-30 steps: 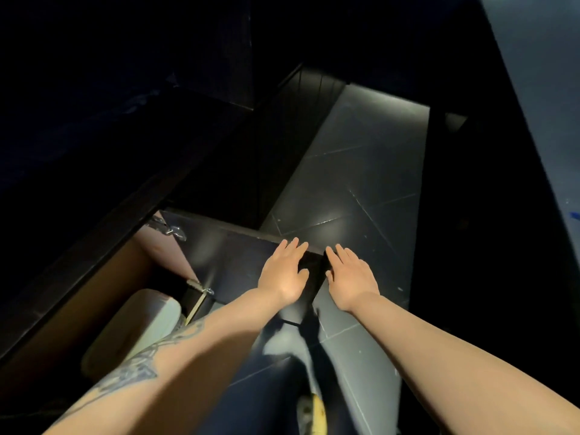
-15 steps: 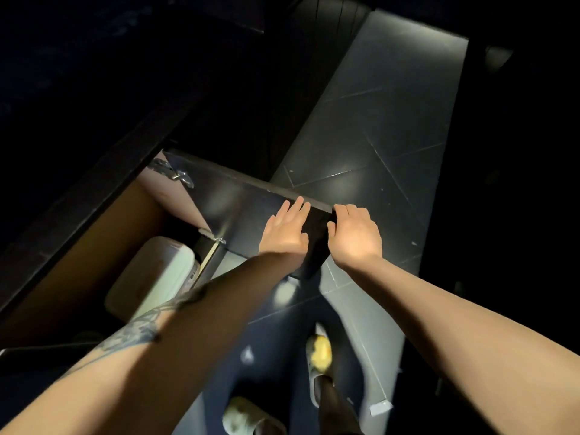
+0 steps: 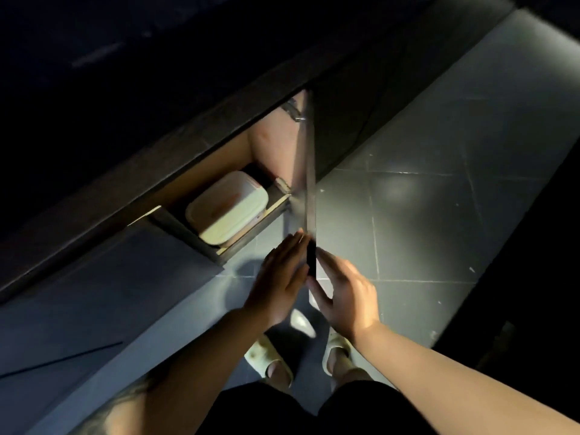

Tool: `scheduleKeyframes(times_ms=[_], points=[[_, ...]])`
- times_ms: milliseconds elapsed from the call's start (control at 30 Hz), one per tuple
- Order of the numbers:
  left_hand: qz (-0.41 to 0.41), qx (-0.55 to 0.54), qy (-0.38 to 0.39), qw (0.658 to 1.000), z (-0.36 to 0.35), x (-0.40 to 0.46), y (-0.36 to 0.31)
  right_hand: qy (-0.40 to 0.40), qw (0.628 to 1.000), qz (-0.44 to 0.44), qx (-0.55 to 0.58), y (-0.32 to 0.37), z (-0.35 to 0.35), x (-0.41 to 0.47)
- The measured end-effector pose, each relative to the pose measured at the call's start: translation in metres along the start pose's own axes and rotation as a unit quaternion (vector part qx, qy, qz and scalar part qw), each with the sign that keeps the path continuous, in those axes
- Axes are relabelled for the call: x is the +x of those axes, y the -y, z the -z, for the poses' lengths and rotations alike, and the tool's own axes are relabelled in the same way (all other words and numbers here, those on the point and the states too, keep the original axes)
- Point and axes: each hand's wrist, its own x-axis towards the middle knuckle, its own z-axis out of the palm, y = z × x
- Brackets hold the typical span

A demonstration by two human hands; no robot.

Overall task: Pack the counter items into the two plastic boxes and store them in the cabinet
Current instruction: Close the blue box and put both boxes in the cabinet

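Head view: both hands, left (image 3: 280, 279) and right (image 3: 346, 293), lie flat-fingered against the stiff cabinet door (image 3: 309, 183); beyond them, light lidded plastic box (image 3: 227, 207).

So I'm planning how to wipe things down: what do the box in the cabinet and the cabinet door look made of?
The box looks like pale, cream plastic, smooth and slightly glossy, with rounded moulded corners. The cabinet door looks like dark, glossy laminated board: a thin flat panel with floor light reflecting on it. Its core cannot be told.
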Motion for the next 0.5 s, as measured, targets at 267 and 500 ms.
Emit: scheduleKeyframes(times_ms=[267,500], points=[[0.153,0.131,-0.194,0.96,0.075,-0.057,0.058,0.109,0.956,0.241,-0.13,0.078,-0.041,0.055],[0.196,0.095,-0.295,0.93,0.118,-0.057,0.079,0.166,0.913,0.293,-0.229,0.106,-0.047,0.087]])
